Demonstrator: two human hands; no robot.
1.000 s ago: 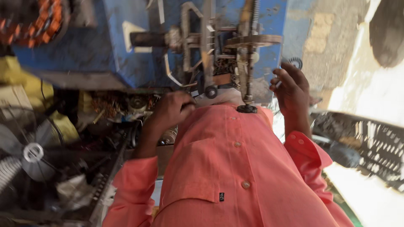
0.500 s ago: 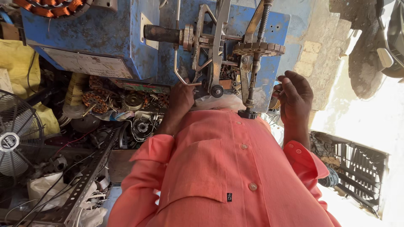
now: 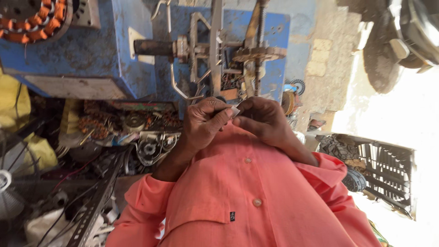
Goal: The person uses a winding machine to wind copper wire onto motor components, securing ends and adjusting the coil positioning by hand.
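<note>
Left hand point(image 3: 206, 123) and right hand point(image 3: 263, 121) meet before the blue machine point(image 3: 109, 59), fingers pinching a small white piece point(image 3: 235, 111); the next move likely demands fine fingertip control.

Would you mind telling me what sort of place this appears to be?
Probably a motor or fan repair workshop: a blue winding machine, a copper-wound stator, and a heap of coils and motor parts.

ahead: blue machine point(image 3: 100, 55) blocks | left: scrap heap point(image 3: 114, 132) | right: open ground
</note>
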